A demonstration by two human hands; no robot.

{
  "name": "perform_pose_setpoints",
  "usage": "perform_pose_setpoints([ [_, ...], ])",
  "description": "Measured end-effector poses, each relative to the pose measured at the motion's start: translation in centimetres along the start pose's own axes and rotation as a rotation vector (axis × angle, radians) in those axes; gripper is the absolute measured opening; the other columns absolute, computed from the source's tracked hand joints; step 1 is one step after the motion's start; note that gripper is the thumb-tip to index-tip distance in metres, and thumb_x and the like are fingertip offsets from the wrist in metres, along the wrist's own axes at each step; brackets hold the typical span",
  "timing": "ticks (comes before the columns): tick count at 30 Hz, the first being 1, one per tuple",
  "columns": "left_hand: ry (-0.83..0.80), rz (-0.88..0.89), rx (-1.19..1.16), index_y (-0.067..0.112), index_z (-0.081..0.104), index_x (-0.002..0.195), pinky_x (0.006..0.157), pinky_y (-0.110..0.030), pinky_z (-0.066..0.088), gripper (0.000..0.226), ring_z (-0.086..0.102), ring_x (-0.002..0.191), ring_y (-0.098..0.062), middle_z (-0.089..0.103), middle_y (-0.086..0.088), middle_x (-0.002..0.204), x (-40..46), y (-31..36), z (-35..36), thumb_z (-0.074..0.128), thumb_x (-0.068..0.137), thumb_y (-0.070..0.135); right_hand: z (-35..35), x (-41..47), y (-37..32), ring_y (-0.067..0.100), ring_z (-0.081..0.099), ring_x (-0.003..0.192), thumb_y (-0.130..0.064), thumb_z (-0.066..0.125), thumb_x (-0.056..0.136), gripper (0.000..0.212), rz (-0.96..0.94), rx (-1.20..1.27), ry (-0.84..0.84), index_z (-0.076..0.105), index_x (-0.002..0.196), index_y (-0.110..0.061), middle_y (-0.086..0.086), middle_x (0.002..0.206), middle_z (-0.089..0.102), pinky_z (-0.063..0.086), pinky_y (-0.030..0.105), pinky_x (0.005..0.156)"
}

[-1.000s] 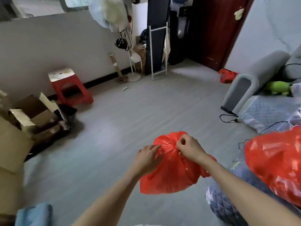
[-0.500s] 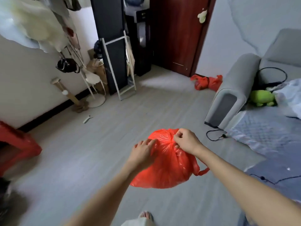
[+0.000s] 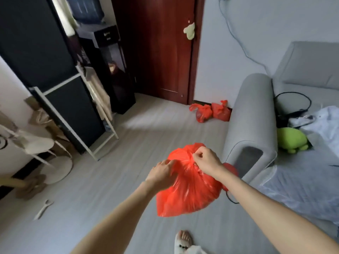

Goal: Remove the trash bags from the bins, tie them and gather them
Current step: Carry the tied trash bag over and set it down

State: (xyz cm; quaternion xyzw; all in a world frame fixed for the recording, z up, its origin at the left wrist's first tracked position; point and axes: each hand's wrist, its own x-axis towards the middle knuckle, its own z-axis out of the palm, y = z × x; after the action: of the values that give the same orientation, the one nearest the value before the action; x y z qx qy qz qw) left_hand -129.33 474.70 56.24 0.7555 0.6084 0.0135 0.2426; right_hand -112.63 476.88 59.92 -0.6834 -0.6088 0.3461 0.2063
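Observation:
I hold a full red trash bag in the air in front of me, above the grey floor. My right hand pinches the gathered plastic at the bag's top. My left hand grips the bag's upper left side, fingers pressed into the plastic. Two more red bags with knotted tops lie together on the floor by the dark red door, next to the sofa's end.
A grey sofa stands at the right with a green plush toy, cables and bedding on it. A white metal rack and black cabinet are at the left. A small white item lies on the floor. My foot shows below.
The view has swung right and forward toward the door and sofa; the cardboard boxes and red stool have left the view. Both hands still grip the bag's top.

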Motion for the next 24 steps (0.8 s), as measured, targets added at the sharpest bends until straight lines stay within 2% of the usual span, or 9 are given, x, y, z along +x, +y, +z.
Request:
perform_pose_setpoints([
  [4, -0.01, 0.045, -0.029, 0.024, 0.036, 0.138, 0.097, -0.046, 0.044, 0.054, 0.046, 0.123, -0.034, 0.047, -0.007, 0.136, 12.5, 0.3, -4.3, 0.035, 0.086, 0.04, -4.0, 12.0, -0.9, 0.03, 0.063, 0.092, -0.021, 0.052, 0.084, 0.029, 0.054, -0.008, 0.051, 0.044, 0.057, -0.027, 0.01, 0.089, 0.069, 0.05, 0.04, 0.084],
  [7, -0.026, 0.079, -0.027, 0.025, 0.025, 0.144, 0.103, -0.046, 0.039, 0.055, 0.038, 0.131, -0.031, 0.036, -0.002, 0.146, 22.3, 0.2, -6.6, 0.041, 0.092, 0.034, -6.4, 21.2, -1.2, 0.03, 0.062, 0.089, -0.018, 0.051, 0.086, 0.022, 0.105, 0.047, 0.057, 0.049, 0.064, -0.022, 0.005, 0.083, 0.064, 0.047, 0.036, 0.078],
  [10, -0.027, 0.129, -0.017, 0.025, 0.028, 0.143, 0.101, -0.046, 0.041, 0.057, 0.042, 0.128, -0.032, 0.04, -0.005, 0.143, 32.9, -0.4, -8.5, 0.037, 0.089, 0.039, -8.4, 30.3, -1.0, 0.021, 0.057, 0.081, -0.017, 0.05, 0.088, 0.013, 0.142, 0.093, 0.085, 0.054, 0.076, -0.014, 0.002, 0.082, 0.06, 0.04, 0.027, 0.069],
  [13, -0.052, 0.186, -0.022, 0.023, 0.031, 0.142, 0.1, -0.043, 0.041, 0.054, 0.044, 0.126, -0.032, 0.043, -0.007, 0.142, 43.2, -0.9, -9.6, 0.043, 0.09, 0.031, -9.4, 39.4, -0.1, 0.021, 0.058, 0.073, -0.019, 0.049, 0.088, 0.014, 0.214, 0.128, 0.128, 0.054, 0.076, -0.016, 0.003, 0.079, 0.062, 0.044, 0.028, 0.062],
  [15, -0.108, 0.213, -0.019, 0.021, 0.028, 0.144, 0.104, -0.04, 0.038, 0.057, 0.041, 0.129, -0.032, 0.038, -0.007, 0.146, 50.6, -1.2, -10.3, 0.046, 0.09, 0.027, -10.0, 46.1, 0.7, 0.027, 0.063, 0.076, -0.021, 0.049, 0.086, 0.017, 0.286, 0.139, 0.163, 0.054, 0.07, -0.019, 0.007, 0.079, 0.066, 0.051, 0.035, 0.069],
  [17, -0.153, 0.223, -0.013, 0.024, 0.026, 0.145, 0.107, -0.04, 0.035, 0.06, 0.035, 0.134, -0.029, 0.031, -0.003, 0.15, 57.4, -1.1, -11.3, 0.047, 0.089, 0.027, -11.2, 51.8, 1.3, 0.03, 0.064, 0.083, -0.018, 0.05, 0.085, 0.018, 0.34, 0.135, 0.204, 0.056, 0.069, -0.013, 0.012, 0.083, 0.068, 0.05, 0.036, 0.075],
  [20, -0.206, 0.246, 0.024, 0.028, 0.021, 0.146, 0.111, -0.04, 0.03, 0.062, 0.026, 0.14, -0.024, 0.021, 0.001, 0.154, 66.6, 0.5, -12.3, 0.048, 0.09, 0.029, -13.7, 59.5, 2.6, 0.031, 0.06, 0.096, -0.015, 0.051, 0.088, 0.014, 0.419, 0.127, 0.251, 0.061, 0.085, -0.005, 0.016, 0.097, 0.067, 0.041, 0.032, 0.078],
  [24, -0.282, 0.235, 0.089, 0.028, 0.012, 0.148, 0.113, -0.043, 0.025, 0.068, 0.014, 0.144, -0.02, 0.011, 0.002, 0.156, 78.4, 3.0, -11.2, 0.048, 0.09, 0.032, -15.9, 70.2, 6.7, 0.034, 0.06, 0.102, -0.02, 0.048, 0.09, 0.019, 0.521, 0.151, 0.244, 0.06, 0.095, -0.005, 0.018, 0.104, 0.066, 0.043, 0.036, 0.086],
])
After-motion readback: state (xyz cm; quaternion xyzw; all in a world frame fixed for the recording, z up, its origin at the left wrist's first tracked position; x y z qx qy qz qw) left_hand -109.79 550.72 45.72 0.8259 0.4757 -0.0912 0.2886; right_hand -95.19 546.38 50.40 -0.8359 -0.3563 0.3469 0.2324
